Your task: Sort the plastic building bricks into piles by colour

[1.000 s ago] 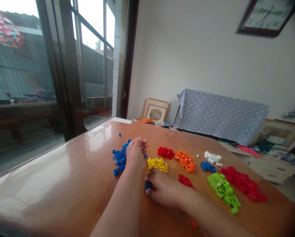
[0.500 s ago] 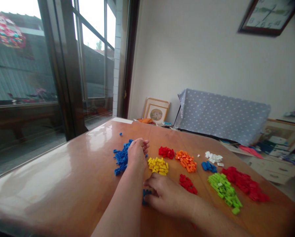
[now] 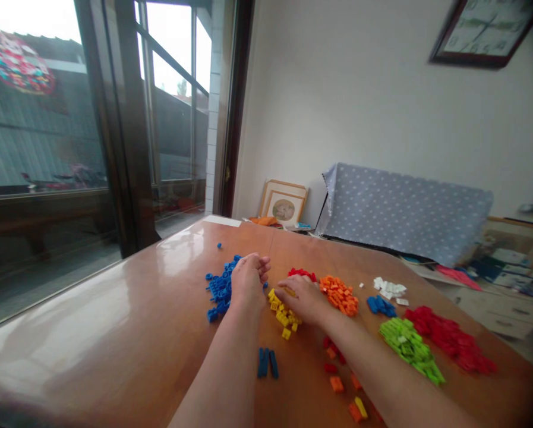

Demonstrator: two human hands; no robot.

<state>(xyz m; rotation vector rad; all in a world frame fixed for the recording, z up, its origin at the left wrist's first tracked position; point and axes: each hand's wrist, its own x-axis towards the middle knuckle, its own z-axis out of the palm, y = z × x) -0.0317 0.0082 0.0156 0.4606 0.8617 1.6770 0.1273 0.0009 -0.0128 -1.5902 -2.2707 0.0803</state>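
My left hand (image 3: 249, 278) is beside the right edge of the blue piece pile (image 3: 221, 285), its fingers curled inward; whatever they hold is hidden. Over the upper right of the yellow brick pile (image 3: 283, 313) reaches my right hand (image 3: 306, 298), with its visible fingers apart and yellow showing between them. Its thumb is hard to make out. Red pieces (image 3: 299, 273) lie just behind this hand. Closer to me, several long dark blue pieces (image 3: 267, 363) lie side by side between my forearms.
To the right lie orange bricks (image 3: 338, 295), white pieces (image 3: 388, 288), blue bricks (image 3: 381, 305), green bricks (image 3: 411, 349) and a large red pile (image 3: 453, 340). Loose orange bricks (image 3: 336, 384) are partly beside my right forearm. A window stands left of the table (image 3: 114, 315).
My right hand has moved from the dark blue pieces forward to the yellow pile, which now spreads nearer to me. My left hand stays beside the blue pile. Loose orange bricks now show near my right forearm.
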